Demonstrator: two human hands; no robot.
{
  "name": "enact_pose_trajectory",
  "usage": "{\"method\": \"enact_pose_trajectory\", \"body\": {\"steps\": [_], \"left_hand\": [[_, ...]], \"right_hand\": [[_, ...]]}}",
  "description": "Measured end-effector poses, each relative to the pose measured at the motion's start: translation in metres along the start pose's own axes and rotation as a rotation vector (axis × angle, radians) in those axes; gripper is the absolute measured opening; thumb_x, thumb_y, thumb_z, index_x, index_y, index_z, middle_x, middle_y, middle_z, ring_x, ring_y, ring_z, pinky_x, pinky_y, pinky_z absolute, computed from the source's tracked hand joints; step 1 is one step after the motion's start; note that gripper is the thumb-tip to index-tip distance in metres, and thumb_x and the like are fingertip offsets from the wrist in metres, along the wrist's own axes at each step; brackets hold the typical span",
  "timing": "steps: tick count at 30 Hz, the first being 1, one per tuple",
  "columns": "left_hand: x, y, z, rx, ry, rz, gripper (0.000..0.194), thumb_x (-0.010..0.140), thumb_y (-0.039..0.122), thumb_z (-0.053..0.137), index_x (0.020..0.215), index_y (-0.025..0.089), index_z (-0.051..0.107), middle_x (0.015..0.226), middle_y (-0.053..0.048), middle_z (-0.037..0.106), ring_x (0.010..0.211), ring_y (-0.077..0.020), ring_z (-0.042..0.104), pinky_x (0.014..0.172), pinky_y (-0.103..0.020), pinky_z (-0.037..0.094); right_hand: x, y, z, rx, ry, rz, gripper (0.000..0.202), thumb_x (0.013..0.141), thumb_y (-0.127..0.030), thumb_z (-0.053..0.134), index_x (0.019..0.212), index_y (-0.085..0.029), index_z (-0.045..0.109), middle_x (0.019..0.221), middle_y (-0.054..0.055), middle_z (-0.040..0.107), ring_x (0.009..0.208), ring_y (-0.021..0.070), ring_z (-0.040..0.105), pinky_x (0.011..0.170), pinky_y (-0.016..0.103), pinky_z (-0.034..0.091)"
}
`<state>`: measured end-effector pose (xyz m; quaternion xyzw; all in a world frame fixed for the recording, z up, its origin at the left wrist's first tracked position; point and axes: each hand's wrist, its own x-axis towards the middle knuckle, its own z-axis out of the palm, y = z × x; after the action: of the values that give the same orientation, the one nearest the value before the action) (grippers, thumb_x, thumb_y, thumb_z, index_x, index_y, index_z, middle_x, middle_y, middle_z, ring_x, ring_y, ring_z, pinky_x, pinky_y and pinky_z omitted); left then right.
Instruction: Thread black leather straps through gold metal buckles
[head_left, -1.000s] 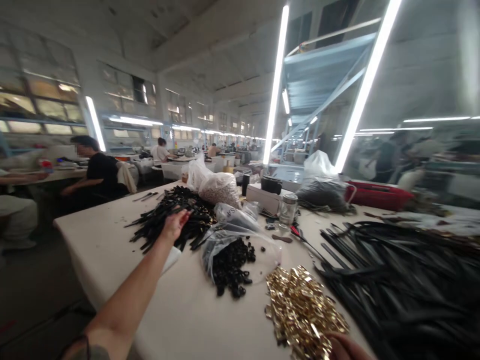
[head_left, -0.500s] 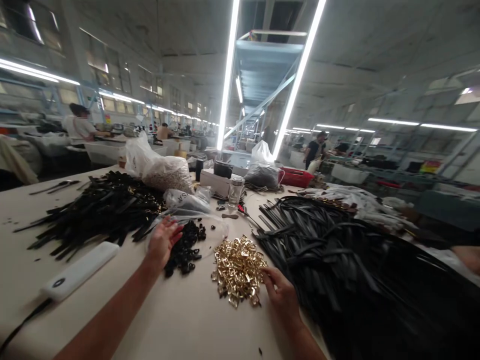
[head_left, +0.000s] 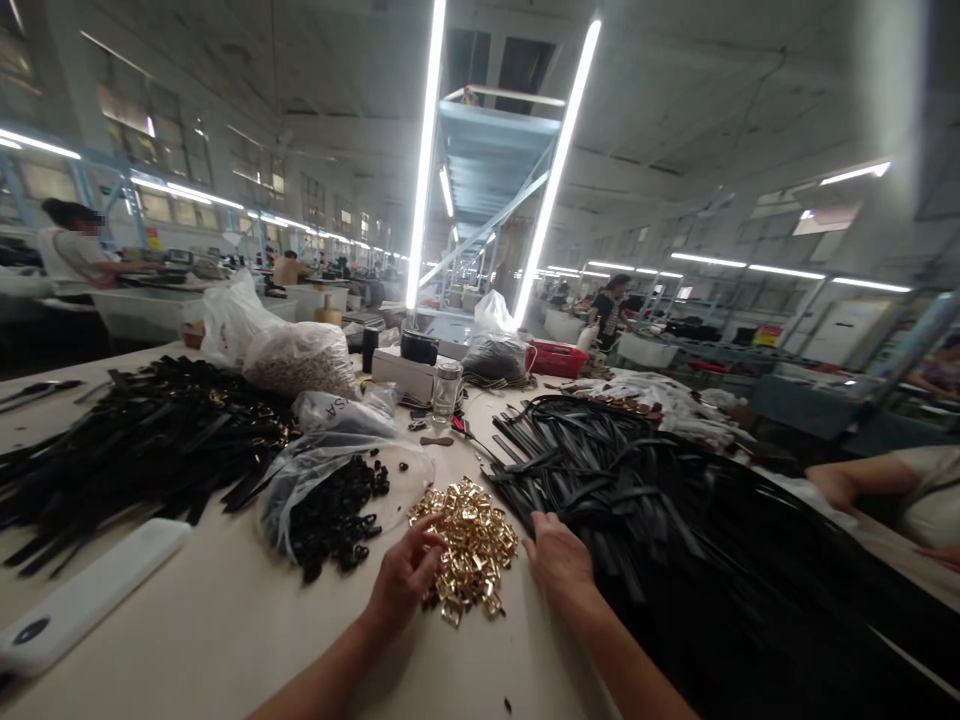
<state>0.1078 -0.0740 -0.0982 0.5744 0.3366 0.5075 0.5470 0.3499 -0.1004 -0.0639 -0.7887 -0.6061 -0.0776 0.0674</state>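
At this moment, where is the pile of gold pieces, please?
In the head view, the gold pile lies at lower middle on the table, between the left hand at its left edge and the right hand near the black strips.

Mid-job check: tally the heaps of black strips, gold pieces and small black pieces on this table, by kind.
Black strips: 2 heaps (left heap, right heap)
Gold pieces: 1 heap
Small black pieces: 1 heap
Total: 4 heaps
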Motion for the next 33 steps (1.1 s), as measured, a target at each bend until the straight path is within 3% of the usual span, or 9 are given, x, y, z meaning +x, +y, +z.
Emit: {"method": "enact_pose_trajectory", "body": {"steps": [8,14,18,20,22,24,26,29,33], "left_hand": [[0.006,-0.005,0.0,-0.007,0.024,-0.016,0.043,0.076,0.04,0.067,0.113,0.02,0.061,0.08,-0.002,0.064,0.058,-0.0132,0.058,0.052,-0.023,0.045],[0.008,-0.007,-0.001,-0.024,0.012,-0.029,0.043,0.077,0.039,0.066,0.114,0.019,0.059,0.082,-0.002,0.064,0.059,-0.0143,0.06,0.054,-0.025,0.048],[0.009,-0.005,-0.001,-0.058,0.018,-0.068,0.043,0.074,0.041,0.068,0.11,0.019,0.061,0.08,-0.002,0.064,0.059,-0.0143,0.06,0.052,-0.024,0.047],[0.009,-0.003,-0.002,-0.062,0.014,-0.077,0.043,0.074,0.041,0.068,0.11,0.018,0.061,0.079,-0.002,0.064,0.059,-0.014,0.06,0.052,-0.024,0.047],[0.011,0.0,-0.003,-0.067,0.011,-0.092,0.046,0.075,0.043,0.067,0.112,0.018,0.059,0.078,-0.002,0.064,0.059,-0.0138,0.061,0.052,-0.023,0.047],[0.013,0.002,-0.005,-0.088,0.011,-0.116,0.051,0.074,0.046,0.067,0.116,0.017,0.057,0.078,-0.002,0.065,0.057,-0.0138,0.061,0.049,-0.023,0.046],[0.014,0.004,-0.006,-0.123,0.006,-0.145,0.059,0.073,0.051,0.066,0.119,0.016,0.054,0.078,-0.003,0.066,0.055,-0.0137,0.062,0.046,-0.022,0.045],[0.015,0.004,-0.007,-0.167,-0.019,-0.186,0.062,0.074,0.055,0.063,0.12,0.014,0.053,0.07,-0.002,0.065,0.049,-0.012,0.059,0.042,-0.019,0.042],[0.013,0.001,-0.006,-0.13,-0.06,-0.222,0.043,0.074,0.047,0.067,0.097,0.012,0.063,0.053,0.003,0.056,0.04,-0.009,0.052,0.039,-0.019,0.04]], "right_hand": [[0.023,0.007,0.01,-0.007,-0.043,0.04,0.012,0.078,-0.011,0.056,0.087,-0.013,0.064,0.099,0.012,0.063,0.091,0.0211,0.063,0.073,0.026,0.043],[0.017,0.018,0.004,0.086,-0.047,0.088,0.017,0.075,-0.01,0.054,0.087,-0.016,0.064,0.095,0.009,0.066,0.09,0.0201,0.064,0.073,0.026,0.042],[0.006,0.027,-0.008,0.168,-0.041,0.129,0.014,0.081,-0.018,0.049,0.087,-0.018,0.062,0.089,0.006,0.068,0.084,0.0198,0.065,0.069,0.027,0.043],[-0.002,0.031,-0.015,0.313,-0.012,0.112,0.017,0.085,-0.025,0.046,0.089,-0.019,0.061,0.085,0.005,0.069,0.081,0.0192,0.064,0.069,0.027,0.044],[-0.012,0.033,-0.021,0.62,-0.005,0.076,0.021,0.085,-0.034,0.046,0.088,-0.018,0.06,0.081,0.004,0.068,0.076,0.0184,0.064,0.067,0.027,0.045],[-0.022,0.032,-0.026,0.954,-0.086,0.045,0.028,0.084,-0.044,0.049,0.088,-0.017,0.059,0.075,0.002,0.066,0.066,0.0165,0.062,0.06,0.025,0.046],[-0.034,0.026,-0.029,1.123,-0.221,0.006,0.033,0.083,-0.049,0.051,0.085,-0.017,0.059,0.07,0.0,0.064,0.057,0.013,0.058,0.054,0.023,0.043],[-0.047,0.014,-0.029,1.147,-0.377,-0.082,0.034,0.085,-0.048,0.051,0.077,-0.016,0.059,0.064,-0.002,0.06,0.048,0.0088,0.051,0.05,0.02,0.039],[-0.054,0.0,-0.023,1.117,-0.445,-0.127,0.032,0.086,-0.045,0.05,0.076,-0.016,0.059,0.063,-0.003,0.059,0.047,0.0084,0.051,0.048,0.019,0.037]]}}
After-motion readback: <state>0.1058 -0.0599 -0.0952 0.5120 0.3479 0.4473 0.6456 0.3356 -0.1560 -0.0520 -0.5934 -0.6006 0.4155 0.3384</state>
